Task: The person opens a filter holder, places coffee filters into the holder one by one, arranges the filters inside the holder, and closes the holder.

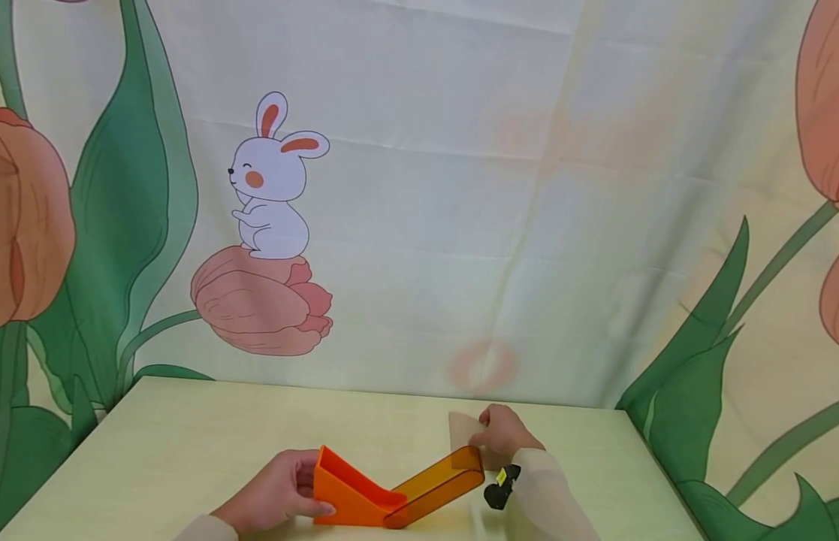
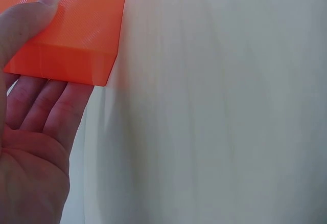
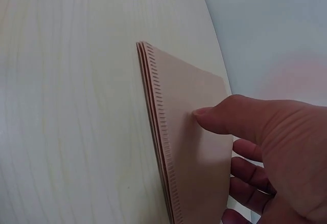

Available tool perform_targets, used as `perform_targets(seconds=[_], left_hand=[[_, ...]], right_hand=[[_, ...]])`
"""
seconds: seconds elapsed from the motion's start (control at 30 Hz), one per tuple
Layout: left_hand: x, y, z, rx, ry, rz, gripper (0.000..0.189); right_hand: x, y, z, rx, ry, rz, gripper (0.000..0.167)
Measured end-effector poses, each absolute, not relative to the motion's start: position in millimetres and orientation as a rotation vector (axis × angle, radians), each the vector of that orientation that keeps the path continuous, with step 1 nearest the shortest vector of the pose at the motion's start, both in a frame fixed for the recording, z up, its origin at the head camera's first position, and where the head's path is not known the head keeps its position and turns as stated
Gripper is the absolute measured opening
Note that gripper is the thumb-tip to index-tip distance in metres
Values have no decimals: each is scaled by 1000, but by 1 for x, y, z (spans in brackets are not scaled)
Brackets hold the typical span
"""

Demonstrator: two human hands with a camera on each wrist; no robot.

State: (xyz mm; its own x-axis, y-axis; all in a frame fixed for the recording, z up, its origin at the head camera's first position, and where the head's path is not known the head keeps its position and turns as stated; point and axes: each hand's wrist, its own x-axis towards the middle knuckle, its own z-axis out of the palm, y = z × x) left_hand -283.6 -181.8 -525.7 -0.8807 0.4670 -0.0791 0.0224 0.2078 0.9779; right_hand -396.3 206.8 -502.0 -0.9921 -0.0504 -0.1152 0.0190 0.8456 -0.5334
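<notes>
In the head view, my left hand grips the back end of an orange plastic box with slanting sides. Its see-through amber lid is swung out to the right. The left wrist view has the thumb on one face of the box and the fingers behind it. Farther right, past the lid's end, my right hand pinches a thin stack of brown paper coffee filters. Up close in the right wrist view, the filters show a crimped edge, with the thumb flat on the top sheet.
Both hands work over a pale wood-grain table. A curtain printed with a rabbit and tulips hangs behind its back edge. A small black device with a yellow mark is at my right wrist.
</notes>
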Motion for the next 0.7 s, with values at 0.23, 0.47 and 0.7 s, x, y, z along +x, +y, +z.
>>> perform_targets(seconds=[0.23,0.47,0.7], left_hand=[[-283,-181,-526,463,2121,1726,55],[-284,-181,-527,438,2133,1720,57],[-284,-181,-528,447,2144,1717,57]], right_hand=[[-398,207,-503,-47,2896,-837,45],[-398,208,-504,-76,2933,-827,48],[-401,208,-505,-24,2908,-875,48]])
